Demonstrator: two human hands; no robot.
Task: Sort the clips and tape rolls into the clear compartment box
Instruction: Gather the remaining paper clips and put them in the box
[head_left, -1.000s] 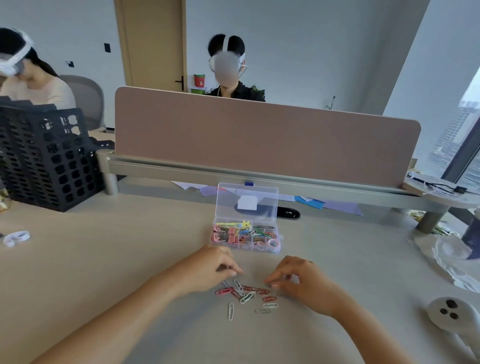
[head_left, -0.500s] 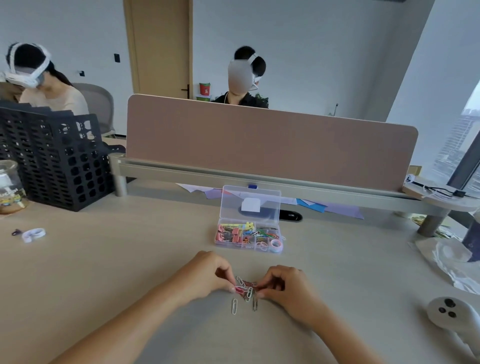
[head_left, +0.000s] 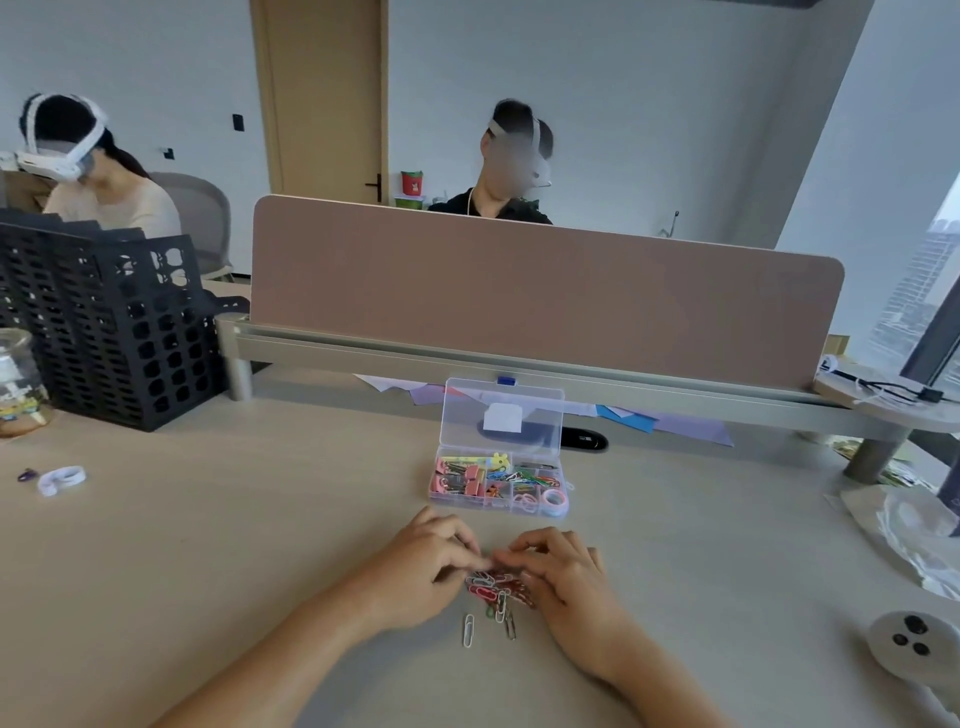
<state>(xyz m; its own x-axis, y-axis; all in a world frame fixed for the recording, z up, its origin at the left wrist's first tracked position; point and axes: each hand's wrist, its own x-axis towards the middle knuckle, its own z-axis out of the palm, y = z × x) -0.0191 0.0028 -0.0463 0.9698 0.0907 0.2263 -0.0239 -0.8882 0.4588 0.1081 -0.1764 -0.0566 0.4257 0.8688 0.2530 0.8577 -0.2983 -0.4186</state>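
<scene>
Beige desk (head_left: 218, 561) carries compartment box (head_left: 497, 486), paperclips (head_left: 493, 592), black crate (head_left: 104, 332).

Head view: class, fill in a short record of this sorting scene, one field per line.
Left hand: fingers on the paper clips
Right hand: fingers on the same pile
Stray clip: white, on the desk, nearer the camera than the pile
Compartment box: lid open, behind the hands
Tape roll: pink, box's front right compartment

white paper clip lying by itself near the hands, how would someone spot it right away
Start at the clear compartment box mid-desk and come toward the camera to the two hands bunching a heap of paper clips. Just below the left hand lies the white paper clip, alone and lengthwise, pale where the heap is mostly red.
</scene>
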